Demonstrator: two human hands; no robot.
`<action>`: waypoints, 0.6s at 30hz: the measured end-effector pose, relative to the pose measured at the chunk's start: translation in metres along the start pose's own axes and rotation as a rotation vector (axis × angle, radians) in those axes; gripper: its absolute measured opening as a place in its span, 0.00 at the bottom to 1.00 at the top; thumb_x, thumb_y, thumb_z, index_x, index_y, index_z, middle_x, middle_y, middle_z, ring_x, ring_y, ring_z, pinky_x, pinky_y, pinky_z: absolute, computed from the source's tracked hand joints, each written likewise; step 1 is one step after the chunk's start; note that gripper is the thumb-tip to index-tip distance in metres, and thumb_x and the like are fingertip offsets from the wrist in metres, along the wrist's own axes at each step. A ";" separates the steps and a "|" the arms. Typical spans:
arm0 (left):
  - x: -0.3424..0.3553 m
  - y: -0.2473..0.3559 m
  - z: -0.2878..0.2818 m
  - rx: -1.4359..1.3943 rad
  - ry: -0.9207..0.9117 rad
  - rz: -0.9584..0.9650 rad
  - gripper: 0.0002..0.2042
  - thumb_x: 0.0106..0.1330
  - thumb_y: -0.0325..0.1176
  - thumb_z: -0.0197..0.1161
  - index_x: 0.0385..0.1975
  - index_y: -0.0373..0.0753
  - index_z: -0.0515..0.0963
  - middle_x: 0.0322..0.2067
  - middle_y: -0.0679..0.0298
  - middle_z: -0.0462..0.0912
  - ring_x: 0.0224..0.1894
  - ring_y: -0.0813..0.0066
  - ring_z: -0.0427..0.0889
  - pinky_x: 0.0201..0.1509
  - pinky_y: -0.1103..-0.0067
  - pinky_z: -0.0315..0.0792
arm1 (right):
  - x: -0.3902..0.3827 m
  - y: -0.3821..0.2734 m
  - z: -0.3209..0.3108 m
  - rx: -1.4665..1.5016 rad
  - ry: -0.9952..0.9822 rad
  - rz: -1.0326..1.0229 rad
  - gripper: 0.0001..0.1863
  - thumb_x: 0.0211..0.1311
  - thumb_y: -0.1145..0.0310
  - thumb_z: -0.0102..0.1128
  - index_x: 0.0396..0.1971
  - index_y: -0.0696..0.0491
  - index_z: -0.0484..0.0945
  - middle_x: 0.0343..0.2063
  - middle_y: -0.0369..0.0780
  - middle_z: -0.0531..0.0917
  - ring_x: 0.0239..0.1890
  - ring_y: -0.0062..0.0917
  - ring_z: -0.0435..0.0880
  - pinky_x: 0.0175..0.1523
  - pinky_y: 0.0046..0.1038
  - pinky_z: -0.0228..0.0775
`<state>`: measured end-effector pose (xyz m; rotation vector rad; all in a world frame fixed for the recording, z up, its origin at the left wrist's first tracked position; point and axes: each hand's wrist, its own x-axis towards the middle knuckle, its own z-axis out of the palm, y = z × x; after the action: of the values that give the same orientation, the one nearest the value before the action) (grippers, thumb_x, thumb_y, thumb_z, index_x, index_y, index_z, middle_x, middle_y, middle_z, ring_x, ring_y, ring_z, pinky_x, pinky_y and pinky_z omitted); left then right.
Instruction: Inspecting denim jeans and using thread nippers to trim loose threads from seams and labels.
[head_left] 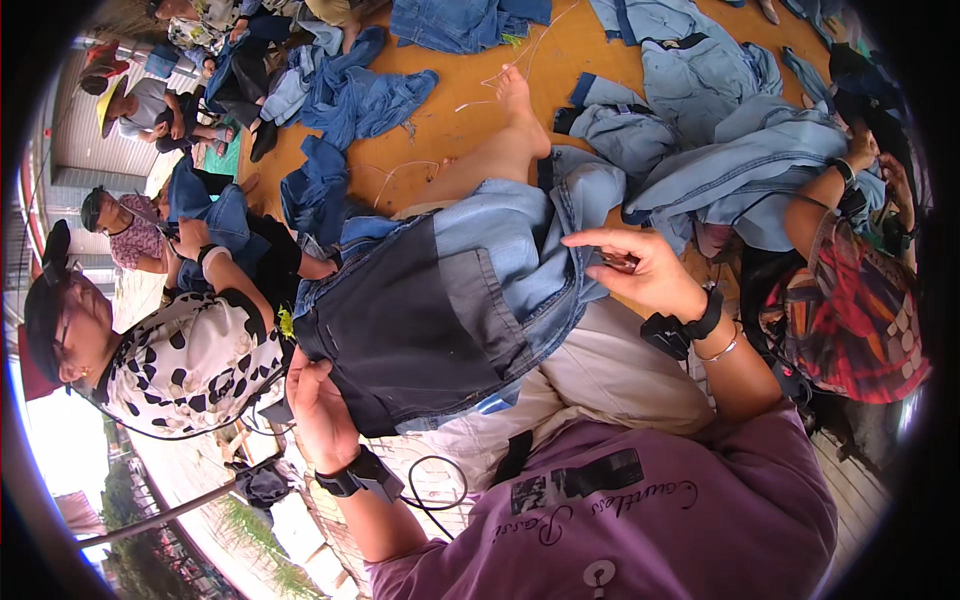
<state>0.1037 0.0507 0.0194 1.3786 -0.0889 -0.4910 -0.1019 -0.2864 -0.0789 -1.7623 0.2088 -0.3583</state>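
Note:
Across my lap lies a pair of blue jeans (515, 235), turned so that a large dark pocket lining (390, 330) and a greyish patch face up. My left hand (322, 412) grips the lower left edge of the jeans between thumb and fingers. At their right side, my right hand (650, 275) is at a seam edge, its index finger reaching onto the cloth. A small dark metal tool (622, 262) sits in the curl of that hand; its exact kind is mostly hidden by the fingers.
Heaped light-blue denim (710, 100) covers the right of the orange board (460, 105); more blue garments (350, 95) lie at far left. My bare foot (515, 95) rests on the board. People sit close on both sides, one in a spotted shirt (195, 375), another handling denim at right.

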 end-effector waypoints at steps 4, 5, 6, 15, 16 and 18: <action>0.002 0.003 0.005 -0.002 -0.018 0.018 0.21 0.60 0.24 0.51 0.55 0.28 0.72 0.54 0.55 0.78 0.56 0.68 0.76 0.66 0.75 0.65 | 0.016 0.008 0.011 -0.086 0.072 -0.025 0.16 0.48 0.83 0.61 0.39 0.53 0.81 0.18 0.33 0.73 0.19 0.13 0.65 0.26 0.19 0.59; 0.003 0.005 0.005 -0.008 -0.025 0.029 0.21 0.59 0.24 0.51 0.54 0.28 0.72 0.54 0.56 0.78 0.57 0.69 0.76 0.66 0.75 0.64 | 0.019 0.007 0.011 -0.119 0.157 -0.045 0.13 0.46 0.82 0.61 0.34 0.55 0.81 0.17 0.35 0.76 0.18 0.15 0.67 0.25 0.20 0.61; 0.004 0.005 0.004 -0.013 -0.029 0.040 0.21 0.59 0.24 0.51 0.54 0.28 0.72 0.54 0.56 0.78 0.57 0.69 0.76 0.66 0.75 0.64 | 0.022 0.007 0.009 -0.125 0.159 -0.057 0.13 0.46 0.82 0.61 0.34 0.55 0.81 0.17 0.35 0.76 0.18 0.15 0.67 0.25 0.20 0.61; 0.062 0.065 0.021 -0.127 0.033 0.276 0.14 0.62 0.24 0.56 0.47 0.30 0.75 0.46 0.62 0.81 0.49 0.75 0.78 0.62 0.80 0.66 | 0.072 -0.045 -0.021 -0.380 0.759 -0.251 0.09 0.41 0.78 0.67 0.23 0.57 0.74 0.14 0.38 0.69 0.17 0.21 0.68 0.25 0.22 0.61; 0.065 0.081 0.020 -0.128 0.050 0.283 0.13 0.62 0.24 0.56 0.46 0.32 0.75 0.46 0.62 0.81 0.50 0.74 0.78 0.62 0.79 0.66 | 0.074 -0.053 -0.018 -0.358 0.773 -0.280 0.10 0.40 0.78 0.68 0.23 0.57 0.74 0.14 0.38 0.69 0.17 0.21 0.67 0.25 0.22 0.61; 0.072 0.094 0.026 -0.136 0.019 0.326 0.12 0.66 0.24 0.54 0.49 0.33 0.74 0.47 0.62 0.81 0.51 0.73 0.79 0.61 0.78 0.69 | 0.071 -0.056 -0.017 -0.333 0.794 -0.370 0.11 0.38 0.79 0.69 0.24 0.57 0.76 0.15 0.36 0.69 0.17 0.21 0.67 0.24 0.22 0.60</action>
<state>0.1861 0.0093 0.0984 1.2060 -0.2557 -0.2075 -0.0448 -0.3132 -0.0117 -1.8991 0.5288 -1.3559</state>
